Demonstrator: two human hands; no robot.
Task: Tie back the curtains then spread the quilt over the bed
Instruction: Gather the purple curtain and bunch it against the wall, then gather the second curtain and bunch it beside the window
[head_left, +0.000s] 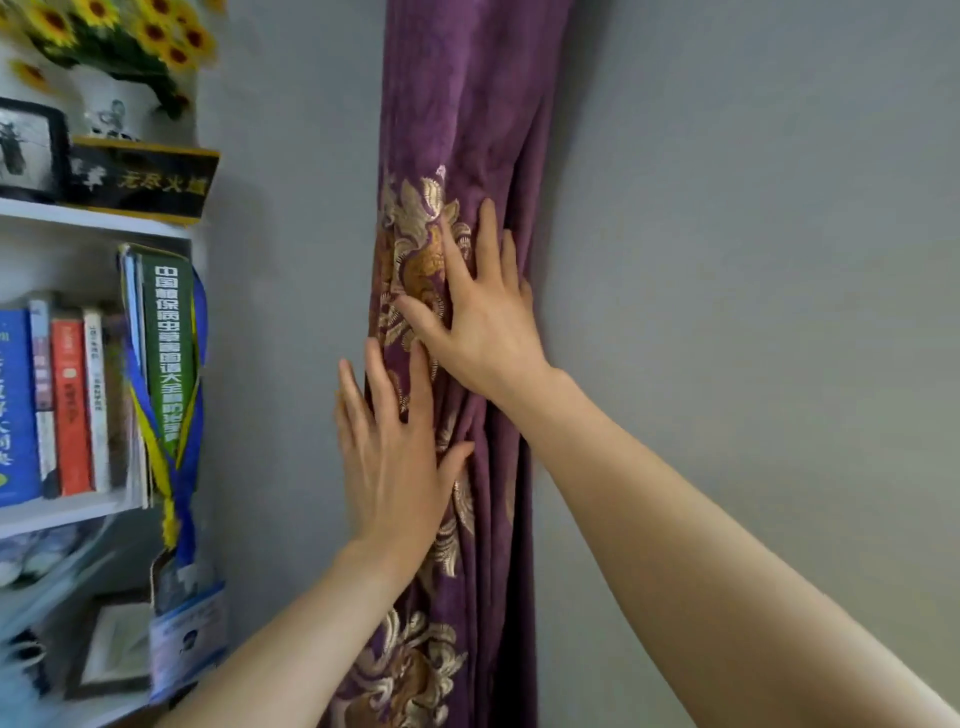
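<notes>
A purple curtain (467, 104) with gold flower embroidery hangs gathered in a narrow bunch against the grey wall, running from top to bottom of the view. My right hand (480, 317) lies flat on the bunch at mid height, fingers spread and pointing up. My left hand (395, 452) presses flat on the curtain's left edge just below it, fingers apart, thumb on the folds. Neither hand holds anything. No tie-back, quilt or bed is in view.
A white bookshelf (93, 218) stands at the left with several upright books (166, 353), a blue and yellow ribbon (176, 467), picture frames and a vase of sunflowers (119, 41) on top. Bare grey wall (753, 260) fills the right.
</notes>
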